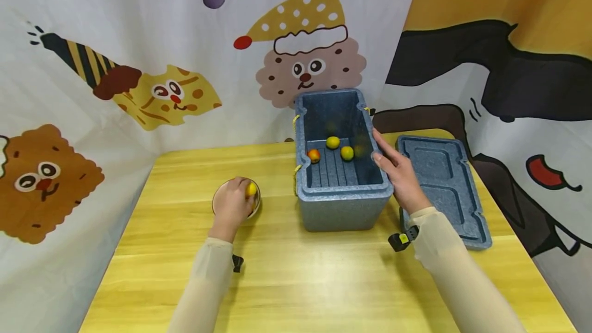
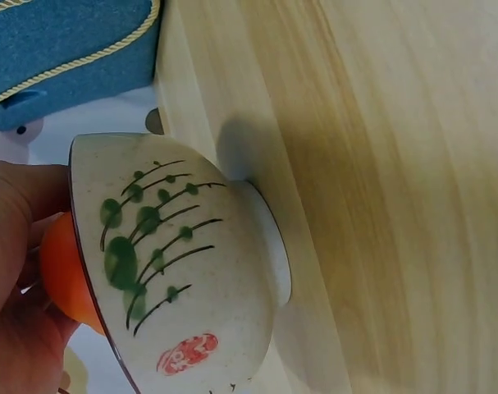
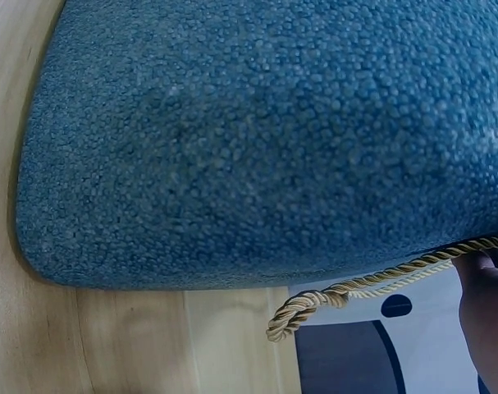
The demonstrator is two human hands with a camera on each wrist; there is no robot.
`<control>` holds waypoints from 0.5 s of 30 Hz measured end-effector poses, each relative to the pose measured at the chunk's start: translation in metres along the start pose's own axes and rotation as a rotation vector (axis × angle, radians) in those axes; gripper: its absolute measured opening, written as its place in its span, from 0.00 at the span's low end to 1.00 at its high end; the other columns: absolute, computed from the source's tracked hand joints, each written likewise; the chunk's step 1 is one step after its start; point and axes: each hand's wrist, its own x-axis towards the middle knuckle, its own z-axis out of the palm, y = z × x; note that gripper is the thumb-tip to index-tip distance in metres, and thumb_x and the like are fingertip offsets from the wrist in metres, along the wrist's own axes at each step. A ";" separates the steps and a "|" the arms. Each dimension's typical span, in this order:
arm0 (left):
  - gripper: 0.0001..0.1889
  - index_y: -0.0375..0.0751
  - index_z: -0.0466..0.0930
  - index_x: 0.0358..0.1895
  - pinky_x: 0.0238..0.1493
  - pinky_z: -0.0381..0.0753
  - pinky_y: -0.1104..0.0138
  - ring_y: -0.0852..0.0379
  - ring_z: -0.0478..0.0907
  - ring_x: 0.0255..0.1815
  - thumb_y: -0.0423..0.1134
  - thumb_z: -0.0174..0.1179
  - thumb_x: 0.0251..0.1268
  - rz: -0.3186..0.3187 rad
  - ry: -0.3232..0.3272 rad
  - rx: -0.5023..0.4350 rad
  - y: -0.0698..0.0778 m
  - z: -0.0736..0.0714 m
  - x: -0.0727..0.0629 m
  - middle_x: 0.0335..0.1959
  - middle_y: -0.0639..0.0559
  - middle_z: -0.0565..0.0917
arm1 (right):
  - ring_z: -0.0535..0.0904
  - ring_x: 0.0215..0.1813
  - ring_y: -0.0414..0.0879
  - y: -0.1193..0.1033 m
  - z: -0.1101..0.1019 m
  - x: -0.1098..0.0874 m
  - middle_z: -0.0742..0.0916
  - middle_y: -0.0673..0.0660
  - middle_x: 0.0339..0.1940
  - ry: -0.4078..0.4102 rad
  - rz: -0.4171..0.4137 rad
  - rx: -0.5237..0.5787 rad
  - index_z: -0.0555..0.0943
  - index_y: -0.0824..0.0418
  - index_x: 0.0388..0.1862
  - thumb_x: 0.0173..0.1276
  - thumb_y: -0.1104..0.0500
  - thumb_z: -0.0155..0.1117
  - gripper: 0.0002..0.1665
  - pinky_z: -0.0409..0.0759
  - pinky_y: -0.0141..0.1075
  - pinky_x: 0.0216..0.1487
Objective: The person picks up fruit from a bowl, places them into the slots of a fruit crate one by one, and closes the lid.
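My left hand (image 1: 231,202) reaches over a small round bowl (image 1: 216,208) and pinches a round fruit between thumb and fingers. The fruit (image 1: 251,189) appears yellow from the head and orange (image 2: 61,267) in the left wrist view, rising above the bowl's rim. Green leaf sprigs and a red mark decorate the bowl's outer wall (image 2: 175,263). Against the right side of a speckled blue-grey lidless box (image 1: 339,212), my right hand (image 1: 403,176) rests with fingers extended and thumb at the rim. Inside lie a red-orange fruit (image 1: 314,155) and two yellow ones (image 1: 333,142).
The box's lid (image 1: 437,184) lies flat to the right, partly behind my right forearm. Yellow rope loops (image 1: 296,171) hang on the box's sides, one beside my right fingers. Behind the wooden table (image 1: 296,281) hangs a printed cartoon curtain (image 1: 185,24).
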 end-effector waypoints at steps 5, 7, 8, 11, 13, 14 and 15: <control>0.19 0.29 0.83 0.47 0.51 0.80 0.55 0.42 0.80 0.46 0.34 0.73 0.53 0.010 0.009 0.007 0.000 0.003 -0.003 0.46 0.40 0.82 | 0.49 0.78 0.43 0.001 0.001 -0.002 0.60 0.47 0.78 0.001 -0.003 0.012 0.60 0.48 0.78 0.79 0.57 0.52 0.31 0.53 0.35 0.73; 0.18 0.29 0.82 0.47 0.51 0.80 0.55 0.42 0.80 0.46 0.33 0.73 0.53 0.013 0.024 -0.008 -0.001 0.002 -0.002 0.45 0.40 0.82 | 0.49 0.78 0.43 0.001 0.001 0.000 0.61 0.46 0.78 0.005 -0.007 0.021 0.61 0.47 0.78 0.79 0.56 0.52 0.31 0.54 0.34 0.73; 0.18 0.29 0.82 0.47 0.50 0.80 0.55 0.42 0.80 0.45 0.33 0.73 0.52 0.014 0.029 -0.017 -0.001 0.002 -0.001 0.45 0.40 0.82 | 0.49 0.78 0.43 0.000 0.001 0.000 0.61 0.46 0.78 0.004 -0.006 0.032 0.61 0.47 0.78 0.79 0.55 0.52 0.31 0.54 0.33 0.73; 0.18 0.29 0.82 0.46 0.49 0.80 0.55 0.43 0.80 0.44 0.32 0.74 0.52 0.009 0.030 -0.052 -0.001 0.000 0.000 0.44 0.40 0.82 | 0.50 0.78 0.43 0.000 0.001 0.001 0.61 0.46 0.78 0.002 0.001 0.042 0.61 0.47 0.78 0.79 0.55 0.53 0.31 0.58 0.29 0.70; 0.18 0.30 0.82 0.46 0.49 0.80 0.55 0.43 0.80 0.44 0.33 0.74 0.52 -0.002 0.023 -0.063 -0.001 0.000 -0.001 0.44 0.41 0.82 | 0.50 0.78 0.43 0.001 0.000 0.001 0.61 0.46 0.78 0.001 0.002 0.042 0.61 0.47 0.78 0.79 0.56 0.53 0.31 0.59 0.27 0.69; 0.18 0.31 0.82 0.46 0.49 0.80 0.55 0.43 0.80 0.44 0.34 0.74 0.53 -0.008 0.017 -0.069 -0.001 -0.001 -0.001 0.44 0.42 0.82 | 0.50 0.78 0.43 0.001 0.000 0.000 0.61 0.46 0.78 0.000 0.001 0.040 0.61 0.47 0.78 0.79 0.56 0.53 0.31 0.59 0.27 0.69; 0.18 0.31 0.82 0.46 0.49 0.80 0.55 0.43 0.80 0.45 0.34 0.74 0.53 -0.014 0.010 -0.077 -0.001 -0.002 -0.001 0.45 0.42 0.82 | 0.50 0.78 0.43 0.001 0.000 0.000 0.61 0.47 0.78 0.000 -0.001 0.031 0.61 0.48 0.78 0.79 0.56 0.52 0.31 0.59 0.27 0.69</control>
